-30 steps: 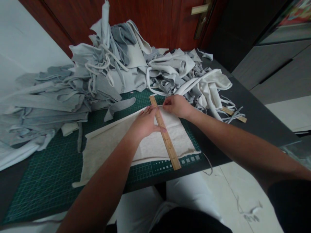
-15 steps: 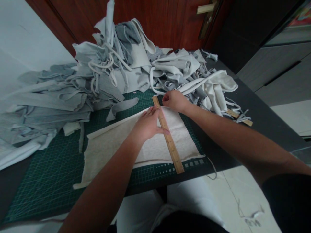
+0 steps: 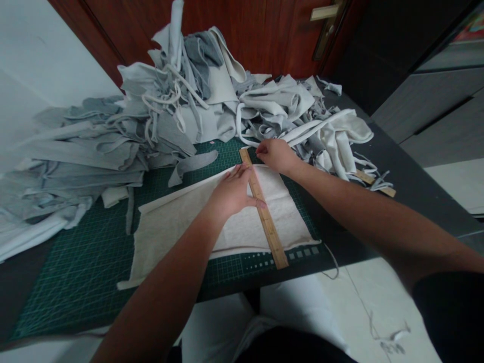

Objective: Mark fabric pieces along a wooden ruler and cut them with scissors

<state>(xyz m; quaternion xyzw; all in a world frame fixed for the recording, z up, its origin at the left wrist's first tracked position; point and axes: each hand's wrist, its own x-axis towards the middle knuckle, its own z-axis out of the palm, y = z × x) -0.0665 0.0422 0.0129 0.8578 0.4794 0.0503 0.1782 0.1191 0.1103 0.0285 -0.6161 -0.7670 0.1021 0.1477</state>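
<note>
A cream piece of cloth (image 3: 242,231) lies flat on a green cutting mat (image 3: 79,277). Across its right part runs a wooden ruler (image 3: 269,227), which sticks out past both long edges of the cloth. My left hand (image 3: 236,191) presses on the cloth and the ruler's left side, fingers stretched and thumb apart on the wood. Just right of the ruler's far end, my right hand (image 3: 275,154) is closed in a pinch by the cloth's far edge. Whatever its fingertips hold is too small to make out. A faint pink line shows along the ruler's right side.
Grey fabric pieces (image 3: 94,151) are piled at the left, and a tangled heap of scraps (image 3: 212,85) stands at the back against a red-brown door (image 3: 260,35). A second wooden strip (image 3: 385,191) lies under scraps at the right. A cord (image 3: 335,257) hangs over the table's front edge.
The whole view has shifted slightly. Both hands, the ruler and the cloth keep nearly the same places relative to one another.
</note>
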